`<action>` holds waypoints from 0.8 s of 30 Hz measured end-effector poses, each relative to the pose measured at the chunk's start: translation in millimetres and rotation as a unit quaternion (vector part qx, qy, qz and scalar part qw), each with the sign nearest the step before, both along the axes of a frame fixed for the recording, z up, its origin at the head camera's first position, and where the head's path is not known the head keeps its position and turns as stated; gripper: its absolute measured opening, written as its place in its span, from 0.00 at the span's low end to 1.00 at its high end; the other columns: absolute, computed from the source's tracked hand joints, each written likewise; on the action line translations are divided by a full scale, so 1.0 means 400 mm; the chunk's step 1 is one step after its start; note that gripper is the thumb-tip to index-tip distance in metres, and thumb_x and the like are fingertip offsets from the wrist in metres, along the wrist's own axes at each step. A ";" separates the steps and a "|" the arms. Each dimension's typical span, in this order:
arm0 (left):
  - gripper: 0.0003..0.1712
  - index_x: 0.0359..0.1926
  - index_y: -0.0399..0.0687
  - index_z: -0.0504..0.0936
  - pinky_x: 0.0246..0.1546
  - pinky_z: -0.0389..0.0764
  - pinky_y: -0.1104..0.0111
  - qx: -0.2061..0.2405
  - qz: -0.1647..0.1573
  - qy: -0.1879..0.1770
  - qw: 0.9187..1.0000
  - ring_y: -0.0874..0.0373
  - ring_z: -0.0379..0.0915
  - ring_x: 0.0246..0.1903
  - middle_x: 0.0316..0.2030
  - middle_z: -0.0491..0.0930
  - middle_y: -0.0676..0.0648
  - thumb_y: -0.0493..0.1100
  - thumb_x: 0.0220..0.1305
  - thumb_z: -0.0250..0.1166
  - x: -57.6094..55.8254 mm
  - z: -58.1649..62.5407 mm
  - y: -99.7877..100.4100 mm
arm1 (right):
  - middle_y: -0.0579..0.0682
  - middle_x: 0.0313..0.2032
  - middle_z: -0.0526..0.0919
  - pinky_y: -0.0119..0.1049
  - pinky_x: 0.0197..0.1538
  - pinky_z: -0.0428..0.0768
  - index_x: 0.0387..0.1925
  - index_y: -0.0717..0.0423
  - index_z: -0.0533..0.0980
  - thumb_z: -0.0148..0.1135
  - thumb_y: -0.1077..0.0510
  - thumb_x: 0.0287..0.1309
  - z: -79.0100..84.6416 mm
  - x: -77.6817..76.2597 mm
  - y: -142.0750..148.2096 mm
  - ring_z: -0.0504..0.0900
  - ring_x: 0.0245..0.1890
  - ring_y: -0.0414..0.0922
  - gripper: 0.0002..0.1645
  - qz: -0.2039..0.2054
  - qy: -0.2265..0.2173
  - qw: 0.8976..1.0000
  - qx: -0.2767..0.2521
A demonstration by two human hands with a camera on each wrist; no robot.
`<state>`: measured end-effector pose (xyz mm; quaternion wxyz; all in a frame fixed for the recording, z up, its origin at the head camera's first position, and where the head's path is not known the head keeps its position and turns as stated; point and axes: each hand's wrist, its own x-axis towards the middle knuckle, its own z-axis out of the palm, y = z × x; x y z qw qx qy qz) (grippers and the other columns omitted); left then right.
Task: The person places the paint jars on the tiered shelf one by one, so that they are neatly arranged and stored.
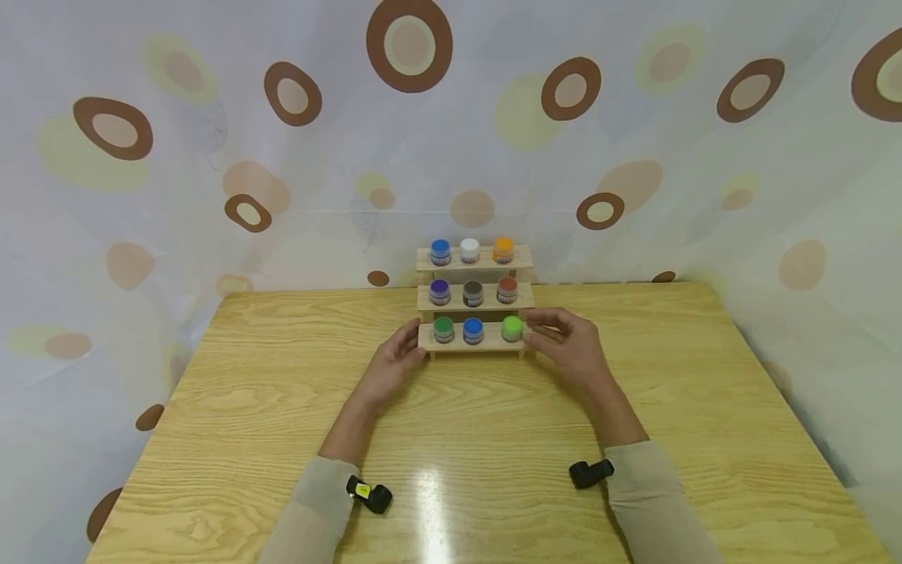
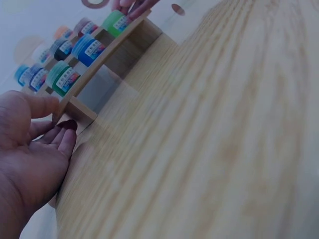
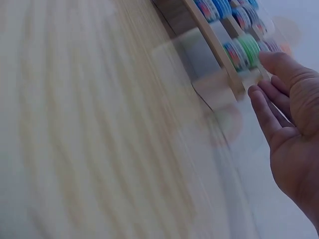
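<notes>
A three-tiered wooden display stand holds small paint jars, three on each step. My left hand grips the left end of the lowest step; in the left wrist view its thumb lies at the board's corner and the fingers bend below. At the other end, my right hand holds the board's end, its thumb close beside the light green jar. The dark green jar and a blue jar share that step.
On the middle step stand purple, dark brown and reddish-brown jars. Blue, white and orange ones top the stand. The wood-grain table meets a patterned wall covering just behind.
</notes>
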<state>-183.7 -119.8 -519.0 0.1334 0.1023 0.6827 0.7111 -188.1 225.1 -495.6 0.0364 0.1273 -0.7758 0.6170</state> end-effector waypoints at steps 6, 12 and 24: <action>0.36 0.84 0.38 0.51 0.76 0.65 0.56 0.001 0.009 -0.009 1.000 0.43 0.57 0.78 0.81 0.57 0.37 0.36 0.83 0.54 -0.002 0.001 -0.003 | 0.66 0.60 0.81 0.26 0.57 0.83 0.62 0.70 0.78 0.70 0.56 0.71 0.004 0.004 0.071 0.80 0.63 0.61 0.26 -0.046 0.002 0.999 0.005; 0.34 0.84 0.41 0.52 0.78 0.63 0.55 -0.038 0.026 -0.007 0.999 0.46 0.57 0.79 0.81 0.58 0.42 0.40 0.85 0.52 0.003 0.033 -0.024 | 0.67 0.63 0.79 0.36 0.65 0.81 0.65 0.69 0.76 0.65 0.54 0.75 0.011 0.011 0.105 0.78 0.65 0.60 0.27 -0.075 0.018 0.993 0.087; 0.38 0.84 0.40 0.49 0.78 0.56 0.39 -0.207 0.078 0.094 0.971 0.38 0.49 0.80 0.83 0.51 0.39 0.55 0.87 0.46 0.016 0.109 -0.112 | 0.64 0.71 0.74 0.68 0.73 0.65 0.71 0.62 0.72 0.62 0.42 0.77 0.022 0.009 0.120 0.66 0.75 0.65 0.35 -0.069 0.012 0.965 0.255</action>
